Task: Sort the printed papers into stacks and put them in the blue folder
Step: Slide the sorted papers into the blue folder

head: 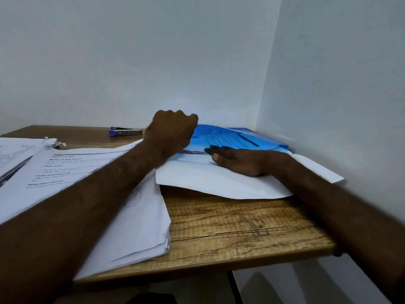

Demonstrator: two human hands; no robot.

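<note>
Head view: holding up translucent blue plastic folder cover [230,137] in pinching left grip [175,132], pressing flat right grip [238,160] on white printed paper stack [195,152] just beneath.

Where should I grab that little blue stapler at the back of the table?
I'd take the stapler around its middle, coming down from above, thumb on the near long side and fingers on the far one. It lies flat with its length running left to right, so its narrow width suits a pinch; the wall stands close behind it.
</note>
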